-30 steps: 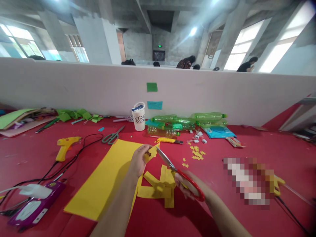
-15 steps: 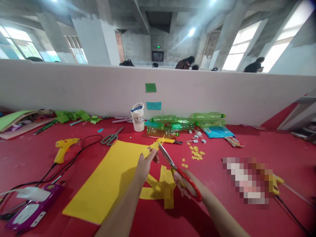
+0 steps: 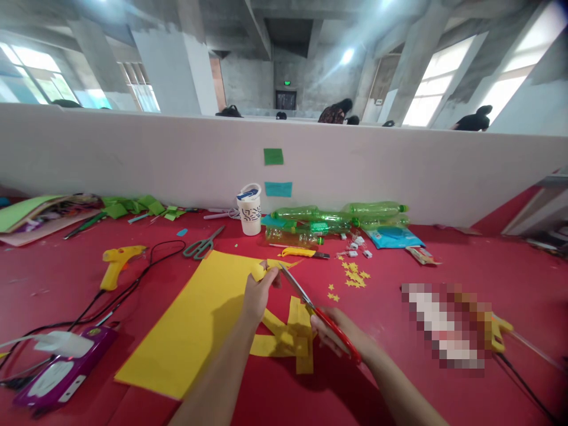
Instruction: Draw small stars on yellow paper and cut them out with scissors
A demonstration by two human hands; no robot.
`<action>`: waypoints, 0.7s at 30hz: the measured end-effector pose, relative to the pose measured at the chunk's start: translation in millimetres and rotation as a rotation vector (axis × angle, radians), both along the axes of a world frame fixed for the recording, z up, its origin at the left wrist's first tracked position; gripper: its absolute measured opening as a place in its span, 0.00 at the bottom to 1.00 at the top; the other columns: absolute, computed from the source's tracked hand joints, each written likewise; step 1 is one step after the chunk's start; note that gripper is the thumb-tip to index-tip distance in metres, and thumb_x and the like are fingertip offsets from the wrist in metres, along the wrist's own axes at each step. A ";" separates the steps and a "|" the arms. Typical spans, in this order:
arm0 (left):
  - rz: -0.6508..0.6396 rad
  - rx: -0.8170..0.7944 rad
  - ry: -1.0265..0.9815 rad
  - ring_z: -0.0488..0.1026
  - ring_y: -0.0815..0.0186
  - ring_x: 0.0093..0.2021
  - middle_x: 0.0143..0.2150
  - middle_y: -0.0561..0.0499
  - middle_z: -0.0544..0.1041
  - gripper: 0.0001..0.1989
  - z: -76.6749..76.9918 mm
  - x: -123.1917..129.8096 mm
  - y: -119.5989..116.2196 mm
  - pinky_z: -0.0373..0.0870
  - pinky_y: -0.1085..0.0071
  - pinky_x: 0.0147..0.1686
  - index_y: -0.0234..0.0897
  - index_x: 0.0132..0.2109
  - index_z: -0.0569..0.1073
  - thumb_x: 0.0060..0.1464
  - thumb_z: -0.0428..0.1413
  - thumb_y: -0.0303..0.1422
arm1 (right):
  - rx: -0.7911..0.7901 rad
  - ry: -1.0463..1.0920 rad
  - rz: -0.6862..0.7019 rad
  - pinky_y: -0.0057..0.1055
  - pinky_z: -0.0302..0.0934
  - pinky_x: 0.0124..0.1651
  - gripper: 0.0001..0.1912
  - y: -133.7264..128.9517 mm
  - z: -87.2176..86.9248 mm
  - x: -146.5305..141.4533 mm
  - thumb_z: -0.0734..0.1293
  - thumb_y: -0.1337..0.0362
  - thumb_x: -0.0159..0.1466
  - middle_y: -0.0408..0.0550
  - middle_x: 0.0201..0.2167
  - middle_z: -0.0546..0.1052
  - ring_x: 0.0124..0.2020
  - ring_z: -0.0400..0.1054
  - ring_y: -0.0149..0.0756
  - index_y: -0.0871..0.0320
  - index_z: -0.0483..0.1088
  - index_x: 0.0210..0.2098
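Note:
My left hand (image 3: pixel 261 290) pinches a small piece of yellow paper (image 3: pixel 258 271), part of which is hidden by the fingers. In my right hand (image 3: pixel 332 331) is a pair of red-handled scissors (image 3: pixel 306 297), its blade tips at the paper beside my left fingertips. A large yellow sheet (image 3: pixel 190 319) lies under and left of my left forearm. Between my arms rest several cut yellow strips (image 3: pixel 304 364), overlapping one another. Small yellow stars (image 3: pixel 354 276) are scattered beyond my right hand.
A yellow utility knife (image 3: pixel 299 252) lies ahead, before green plastic bottles (image 3: pixel 377 208) and a white cup (image 3: pixel 249 216). Grey scissors (image 3: pixel 204 244), a yellow glue gun (image 3: pixel 116 266) and a purple power strip (image 3: pixel 66 370) are on the left. Another glue gun (image 3: pixel 497 332) lies right.
The yellow piece has turned in my left hand and now shows a curled part left of the fingers. The scissor blades have come closer together, tips slightly further left.

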State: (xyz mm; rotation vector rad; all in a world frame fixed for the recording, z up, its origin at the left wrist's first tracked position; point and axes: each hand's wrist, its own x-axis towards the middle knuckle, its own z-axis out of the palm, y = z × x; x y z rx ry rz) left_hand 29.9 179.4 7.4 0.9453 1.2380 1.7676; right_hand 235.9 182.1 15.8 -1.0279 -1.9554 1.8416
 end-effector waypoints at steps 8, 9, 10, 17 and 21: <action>-0.017 -0.007 0.098 0.65 0.71 0.23 0.20 0.56 0.68 0.10 3.7 1.9 -2.3 0.63 0.74 0.29 0.35 0.26 0.65 0.53 0.53 0.35 | -0.005 0.001 -0.009 0.23 0.52 0.20 0.20 0.2 -2.3 0.0 0.59 0.46 0.61 0.32 0.10 0.56 0.11 0.50 0.22 0.58 0.61 0.28; -0.019 -0.005 0.108 0.65 0.71 0.23 0.20 0.56 0.68 0.11 4.6 1.9 -2.5 0.62 0.74 0.29 0.35 0.26 0.65 0.53 0.53 0.35 | -0.006 0.003 -0.012 0.23 0.53 0.21 0.20 0.4 -3.8 0.1 0.58 0.46 0.62 0.32 0.10 0.56 0.11 0.50 0.22 0.58 0.61 0.29; -0.020 -0.002 0.114 0.65 0.71 0.23 0.20 0.56 0.67 0.11 5.4 2.0 -2.6 0.62 0.74 0.29 0.35 0.25 0.65 0.53 0.52 0.34 | -0.006 0.004 -0.014 0.23 0.53 0.21 0.20 0.7 -5.6 0.2 0.58 0.46 0.62 0.32 0.10 0.56 0.11 0.50 0.22 0.58 0.61 0.29; -0.022 -0.016 0.095 0.66 0.70 0.23 0.19 0.55 0.68 0.11 6.3 2.3 -2.2 0.63 0.74 0.28 0.35 0.25 0.66 0.52 0.53 0.35 | -0.035 0.034 0.014 0.21 0.51 0.17 0.21 4.7 -13.2 0.0 0.57 0.46 0.62 0.32 0.09 0.56 0.09 0.48 0.21 0.58 0.61 0.27; -0.013 -0.031 0.080 0.66 0.71 0.22 0.19 0.56 0.68 0.10 6.3 2.4 -2.4 0.63 0.74 0.28 0.35 0.26 0.66 0.51 0.54 0.36 | -0.046 0.047 0.023 0.22 0.52 0.17 0.21 4.7 -11.7 0.1 0.57 0.46 0.63 0.32 0.09 0.57 0.08 0.48 0.21 0.58 0.61 0.27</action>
